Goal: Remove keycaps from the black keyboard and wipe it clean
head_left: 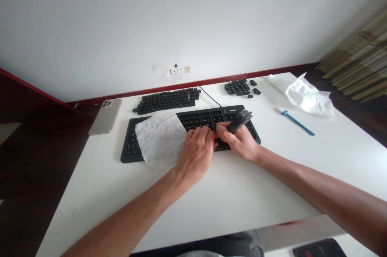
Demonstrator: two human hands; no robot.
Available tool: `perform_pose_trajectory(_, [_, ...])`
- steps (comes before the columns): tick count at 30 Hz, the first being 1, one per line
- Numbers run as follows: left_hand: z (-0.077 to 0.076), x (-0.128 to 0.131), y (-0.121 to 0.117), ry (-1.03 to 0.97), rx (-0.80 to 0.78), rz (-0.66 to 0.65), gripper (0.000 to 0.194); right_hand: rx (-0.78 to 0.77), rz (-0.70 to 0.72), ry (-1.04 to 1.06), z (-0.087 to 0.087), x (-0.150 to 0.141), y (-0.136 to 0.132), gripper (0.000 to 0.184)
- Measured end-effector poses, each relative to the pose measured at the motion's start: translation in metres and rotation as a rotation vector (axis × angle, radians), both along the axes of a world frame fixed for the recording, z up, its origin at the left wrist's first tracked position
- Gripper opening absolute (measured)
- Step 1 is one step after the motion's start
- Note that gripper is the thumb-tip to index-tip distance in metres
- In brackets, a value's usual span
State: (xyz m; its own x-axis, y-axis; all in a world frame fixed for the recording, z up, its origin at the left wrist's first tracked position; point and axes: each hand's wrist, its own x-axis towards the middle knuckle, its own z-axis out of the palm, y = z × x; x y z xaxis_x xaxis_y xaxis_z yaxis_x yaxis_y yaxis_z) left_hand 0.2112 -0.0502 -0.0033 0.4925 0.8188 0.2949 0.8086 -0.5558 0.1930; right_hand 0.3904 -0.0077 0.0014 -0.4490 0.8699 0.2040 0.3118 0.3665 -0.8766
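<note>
Left hand [196, 155] on black keyboard [193, 120]

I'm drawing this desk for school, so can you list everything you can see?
white table: one, white, under everything
black keyboard: one, black, middle of the table
white wipe: one, white, on the keyboard's left part
loose keycaps: many in two groups, black, behind the keyboard
cable: one, black, behind the keyboard
smartphone: one, pale metallic, left of the keyboard
blue tool: one, blue, right of the keyboard
crumpled wrapping: one, white, back right of the table
wall sockets: a small row, white, on the wall
curtain: one, beige striped, far right
dark handheld tool: one, dark, in the right hand
left hand: one, on the keys
right hand: one, at the keyboard's right part
</note>
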Motion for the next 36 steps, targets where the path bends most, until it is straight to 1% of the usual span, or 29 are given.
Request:
perform_pose_trajectory(3, [-0.001, -0.001, 0.0, -0.045, -0.023, 0.013, 0.003, -0.013, 0.073, 0.022, 0.001, 0.001, 0.001, 0.042])
perform_pose_trajectory(7, [-0.001, -0.005, 0.003, -0.13, -0.071, 0.004, 0.009, -0.036, 0.087, 0.04, 0.003, 0.002, 0.001, 0.044])
perform_pose_trajectory(11, [0.003, -0.01, 0.007, -0.23, -0.132, -0.032, 0.012, -0.081, 0.139, 0.069, 0.007, 0.002, 0.0, 0.045])
perform_pose_trajectory(14, [0.004, -0.009, 0.007, -0.214, -0.13, -0.046, 0.017, -0.084, 0.145, 0.075, 0.009, 0.001, 0.0, 0.046])
perform_pose_trajectory(16, [0.003, -0.007, 0.006, -0.184, -0.099, -0.028, 0.015, -0.083, 0.148, 0.074, 0.009, 0.002, 0.0, 0.046])
perform_pose_trajectory(20, [0.0, -0.002, 0.006, -0.1, -0.024, -0.009, 0.013, -0.098, 0.133, 0.111, 0.006, 0.003, 0.0, 0.045])
perform_pose_trajectory(25, [-0.001, -0.002, 0.005, -0.055, -0.007, -0.024, 0.014, -0.116, 0.109, 0.127, 0.003, 0.004, 0.0, 0.043])
perform_pose_trajectory(27, [-0.001, -0.003, 0.006, -0.088, -0.03, -0.022, 0.014, -0.105, 0.088, 0.119, 0.002, 0.004, 0.0, 0.042])
perform_pose_trajectory(33, [-0.001, -0.007, 0.008, -0.287, -0.139, -0.026, 0.011, -0.07, 0.042, 0.093, -0.001, 0.004, 0.0, 0.041])
perform_pose_trajectory(36, [-0.001, -0.008, 0.008, -0.316, -0.151, -0.026, 0.012, -0.072, 0.034, 0.072, -0.001, 0.004, -0.001, 0.04])
